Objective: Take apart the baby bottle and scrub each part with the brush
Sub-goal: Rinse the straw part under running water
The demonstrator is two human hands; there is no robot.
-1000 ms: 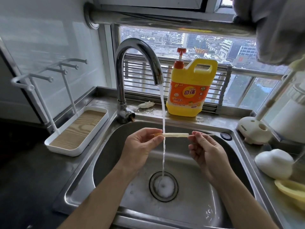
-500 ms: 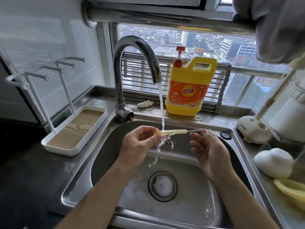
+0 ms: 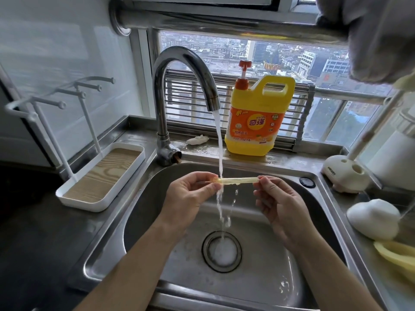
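A pale yellow straw [image 3: 237,180] lies level over the sink [image 3: 125,223], held at both ends. The left hand [image 3: 190,196] pinches its left end between thumb and fingers; the right hand [image 3: 277,200] pinches the right end with its fingertips. Water from the tap [image 3: 179,70] falls onto the straw just beside the left hand and splashes down to the drain [image 3: 221,251]. Behind, on the table's ledge, stands a yellow soap jug [image 3: 256,122]. A white rack [image 3: 101,178] sits left of the sink.
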